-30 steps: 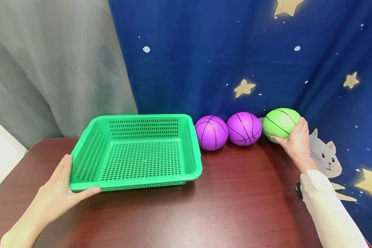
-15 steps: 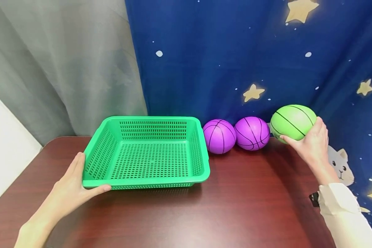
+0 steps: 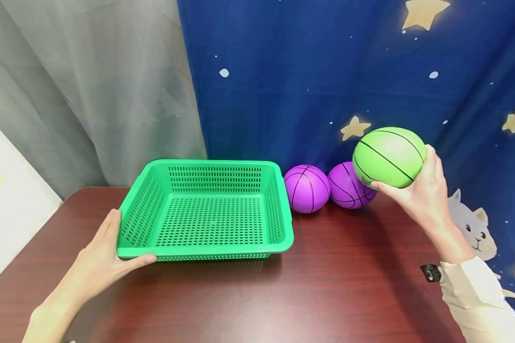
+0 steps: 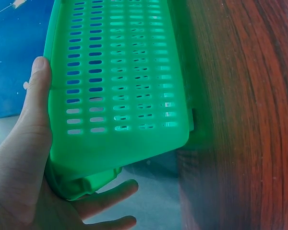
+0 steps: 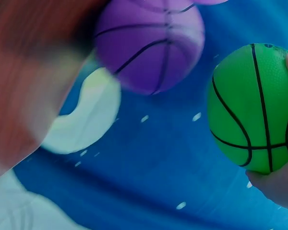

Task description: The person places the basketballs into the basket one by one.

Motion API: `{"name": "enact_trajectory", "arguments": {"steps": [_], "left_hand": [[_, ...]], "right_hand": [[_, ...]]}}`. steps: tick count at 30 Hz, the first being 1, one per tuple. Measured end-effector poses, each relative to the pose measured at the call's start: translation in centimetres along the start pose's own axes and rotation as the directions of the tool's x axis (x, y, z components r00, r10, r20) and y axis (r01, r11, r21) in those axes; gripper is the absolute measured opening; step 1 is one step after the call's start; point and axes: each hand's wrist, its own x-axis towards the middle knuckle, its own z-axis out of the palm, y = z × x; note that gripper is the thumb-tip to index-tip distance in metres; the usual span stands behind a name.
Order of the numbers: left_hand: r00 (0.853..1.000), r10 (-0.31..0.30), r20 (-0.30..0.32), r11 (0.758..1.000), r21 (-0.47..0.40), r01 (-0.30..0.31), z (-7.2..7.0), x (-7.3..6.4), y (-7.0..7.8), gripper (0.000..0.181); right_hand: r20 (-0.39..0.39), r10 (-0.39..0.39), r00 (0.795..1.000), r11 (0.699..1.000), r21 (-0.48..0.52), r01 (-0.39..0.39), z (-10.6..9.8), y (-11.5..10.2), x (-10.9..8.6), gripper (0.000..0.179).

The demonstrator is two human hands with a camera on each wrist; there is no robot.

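Observation:
My left hand [image 3: 96, 262] holds the near-left corner of a green plastic basket [image 3: 206, 249], thumb along the front rim and fingers along the left side. In the left wrist view the thumb [image 4: 36, 100] lies against the perforated wall [image 4: 129, 148], with two fingertips showing past the corner. My right hand [image 3: 427, 200] grips a green basketball [image 3: 388, 157] from its right side, raised over the back right of the table. From the right wrist, the green basketball [image 5: 252, 110] appears well apart from a purple basketball [image 5: 149, 48].
Two purple basketballs, a left one [image 3: 306, 189] and a right one [image 3: 346, 186], sit side by side right of the basket. The green ball partly covers the right one in the head view. Behind the dark red table [image 3: 326, 286] hang a grey curtain [image 3: 124, 95] and a blue starry curtain [image 3: 274, 95].
The right hand has lifted the green basketball off the back right of the table and carried it up and slightly left. The left hand stays at the basket's corner; the head view has shifted.

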Motion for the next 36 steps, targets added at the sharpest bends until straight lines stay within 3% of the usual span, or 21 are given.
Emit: {"name": "enact_trajectory", "arguments": {"steps": [10, 15, 22, 27, 36], "left_hand": [[0.999, -0.02, 0.034, 1.0, -0.001, 0.02, 0.2, 0.1, 0.2, 0.107], [0.998, -0.025, 0.05, 1.0, 0.006, 0.025, -0.2, 0.1, -0.1, 0.111], [0.998, -0.02, 0.053, 1.0, 0.022, 0.018, -0.3, -0.3, -0.6, 0.114], [0.998, -0.023, 0.055, 0.999, 0.032, 0.021, -0.1, -0.2, -0.7, 0.119], [1.0, 0.002, 0.028, 1.0, 0.016, -0.002, 0.1, 0.2, -0.5, 0.116]], "right_hand": [[0.03, -0.107, 0.994, 0.987, 0.121, 0.103, 0.6, -5.6, 0.8, 0.114], [0.056, -0.182, 0.982, 0.97, 0.173, 0.17, 2.0, -8.1, 0.3, 0.112], [0.123, -0.282, 0.952, 0.932, 0.269, 0.241, 4.5, -10.9, -0.6, 0.114], [0.183, -0.312, 0.932, 0.912, 0.333, 0.24, 5.7, -12.6, -1.5, 0.112], [0.294, -0.382, 0.876, 0.881, 0.402, 0.25, 8.1, -15.1, -3.0, 0.11]]}}
